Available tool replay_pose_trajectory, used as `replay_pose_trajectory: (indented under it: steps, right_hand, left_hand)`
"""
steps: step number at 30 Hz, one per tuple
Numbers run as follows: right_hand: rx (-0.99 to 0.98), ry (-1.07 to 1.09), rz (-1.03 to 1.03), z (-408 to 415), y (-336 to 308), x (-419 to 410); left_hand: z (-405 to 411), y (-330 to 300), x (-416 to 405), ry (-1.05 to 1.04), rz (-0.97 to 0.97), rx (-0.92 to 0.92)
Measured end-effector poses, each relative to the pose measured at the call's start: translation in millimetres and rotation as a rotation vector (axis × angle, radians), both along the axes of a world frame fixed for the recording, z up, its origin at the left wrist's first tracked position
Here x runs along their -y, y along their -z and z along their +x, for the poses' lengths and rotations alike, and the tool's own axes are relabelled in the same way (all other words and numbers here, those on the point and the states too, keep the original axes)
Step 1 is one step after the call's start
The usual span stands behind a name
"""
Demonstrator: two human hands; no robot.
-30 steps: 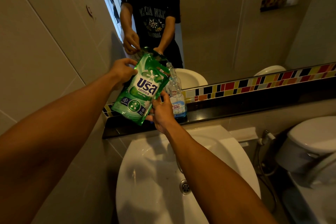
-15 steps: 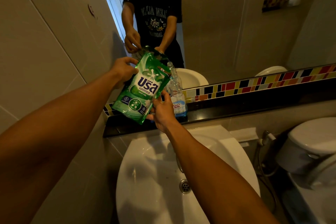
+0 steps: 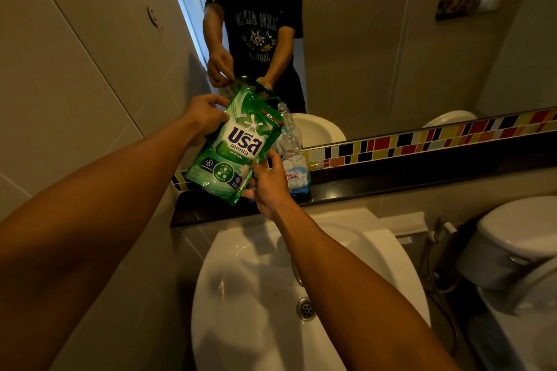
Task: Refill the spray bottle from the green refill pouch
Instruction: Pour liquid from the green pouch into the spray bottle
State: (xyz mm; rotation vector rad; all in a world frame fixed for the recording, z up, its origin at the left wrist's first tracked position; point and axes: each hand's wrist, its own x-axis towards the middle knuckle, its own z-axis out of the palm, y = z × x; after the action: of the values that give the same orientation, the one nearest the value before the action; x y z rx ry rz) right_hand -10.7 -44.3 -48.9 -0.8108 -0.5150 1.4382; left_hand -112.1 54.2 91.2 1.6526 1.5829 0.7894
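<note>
Arms reach out over the sink [image 3: 241, 265], left hand [image 3: 203, 113] and right hand [image 3: 266, 187] clamping the tilted green refill pouch [image 3: 233, 144] beside the spray bottle [image 3: 292, 150].

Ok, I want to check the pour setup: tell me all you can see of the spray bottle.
The spray bottle is clear plastic, with its trigger head off and its neck open. It stands upright on the dark ledge under the mirror, holding some blue liquid low down, with a King's Stella label. The green pouch tilts beside its neck; actual contact is unclear.
</note>
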Motion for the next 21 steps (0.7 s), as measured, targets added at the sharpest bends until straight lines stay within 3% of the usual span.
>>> replay_pose_trajectory:
  steps: [21]
  right_hand:
    - [-0.022, 0.002, -0.009, -2.6, 5.4, -6.4]
  left_hand:
    - [0.7, 1.2, -3.5, -0.002, -0.001, 0.002]
